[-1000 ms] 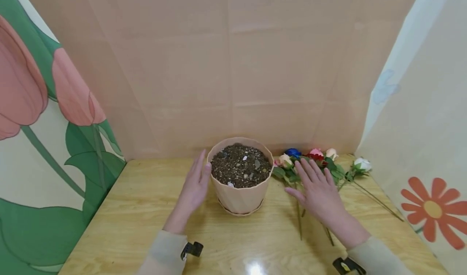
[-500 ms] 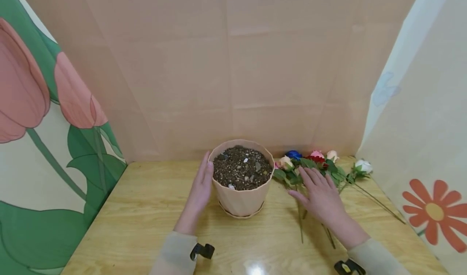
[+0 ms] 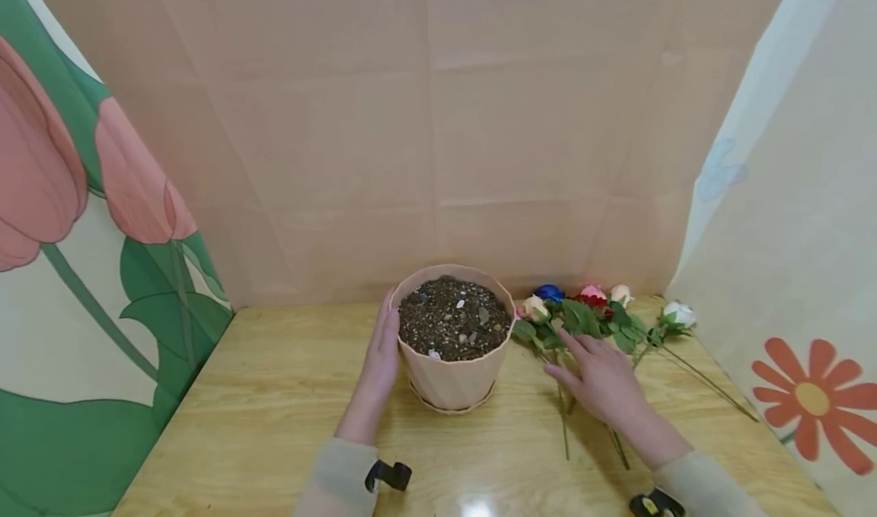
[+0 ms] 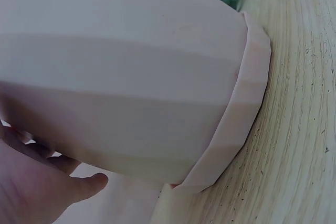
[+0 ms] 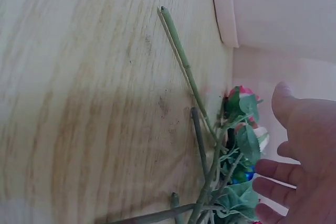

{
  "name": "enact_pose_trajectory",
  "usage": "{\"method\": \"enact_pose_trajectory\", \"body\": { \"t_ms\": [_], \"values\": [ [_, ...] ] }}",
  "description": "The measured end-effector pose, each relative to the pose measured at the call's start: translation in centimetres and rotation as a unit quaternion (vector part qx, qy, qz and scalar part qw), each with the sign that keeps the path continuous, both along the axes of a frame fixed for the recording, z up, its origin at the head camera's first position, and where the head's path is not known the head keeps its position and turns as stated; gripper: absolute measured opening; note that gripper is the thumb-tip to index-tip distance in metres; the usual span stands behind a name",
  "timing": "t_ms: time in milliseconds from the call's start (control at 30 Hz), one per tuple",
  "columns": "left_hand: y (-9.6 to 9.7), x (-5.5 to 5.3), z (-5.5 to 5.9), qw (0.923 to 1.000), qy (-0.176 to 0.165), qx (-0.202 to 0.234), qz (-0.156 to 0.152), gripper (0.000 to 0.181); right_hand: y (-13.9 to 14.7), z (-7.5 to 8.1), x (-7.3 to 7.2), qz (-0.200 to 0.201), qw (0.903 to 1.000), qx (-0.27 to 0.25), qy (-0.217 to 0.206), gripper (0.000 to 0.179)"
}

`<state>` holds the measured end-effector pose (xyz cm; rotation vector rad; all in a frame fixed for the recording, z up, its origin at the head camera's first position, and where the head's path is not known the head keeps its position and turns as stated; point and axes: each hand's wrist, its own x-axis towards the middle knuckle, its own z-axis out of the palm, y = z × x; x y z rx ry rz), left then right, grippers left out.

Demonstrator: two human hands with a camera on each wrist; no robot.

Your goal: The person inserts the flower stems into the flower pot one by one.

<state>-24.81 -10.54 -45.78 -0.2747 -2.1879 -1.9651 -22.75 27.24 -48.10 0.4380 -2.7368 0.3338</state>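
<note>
A pale pink flowerpot full of dark soil stands upright on its saucer. Along its left side lies my left hand, fingers extended against the wall near the rim. In the left wrist view the thumb shows beside the pot, while other fingers are partly hidden. My right hand hovers over artificial roses right of the pot, fingers loosely extended and nothing held. The right wrist view shows its fingers close to the leaves and green stems. The blooms include a blue rose and a peach rose.
A white rose lies apart at the right, its long stem pointing toward the front right. Behind the wooden table hangs a plain pinkish backdrop. Panels with painted flowers flank both sides.
My left hand has shifted right, up against the pot's side. The right hand has come lower and slightly nearer the body, its fingers less spread over the roses. Pot and flowers stay put.
</note>
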Motion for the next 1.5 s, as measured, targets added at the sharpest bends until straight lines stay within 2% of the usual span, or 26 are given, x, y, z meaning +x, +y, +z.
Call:
{"method": "enact_pose_trajectory", "body": {
  "t_ms": [267, 500, 667, 1167, 1500],
  "values": [
    [0.1, 0.3, -0.1, 1.0000, 0.003, 0.006, -0.005, 0.060, 0.0, -0.8, -0.2, 0.003, 0.9997, -0.012, -0.020, 0.067],
    [0.0, 0.2, 0.1, 0.9999, 0.011, -0.004, -0.009, 0.060, 0.4, -1.7, -1.1, -0.003, 0.9990, -0.032, -0.031, 0.062],
    [-0.1, 0.3, 0.2, 0.9999, 0.007, -0.004, -0.009, 0.061, 0.6, -2.1, -1.6, -0.011, 0.9974, -0.043, -0.057, 0.056],
    [0.0, 0.0, 0.2, 0.9997, 0.019, 0.005, -0.013, 0.059, 0.7, -2.3, -2.3, -0.016, 0.9954, -0.051, -0.079, 0.034],
    [0.1, 0.1, 0.2, 0.9999, 0.013, 0.001, -0.004, 0.061, 0.6, -2.3, -2.4, -0.017, 0.9938, -0.045, -0.101, 0.026]
  ]
}}
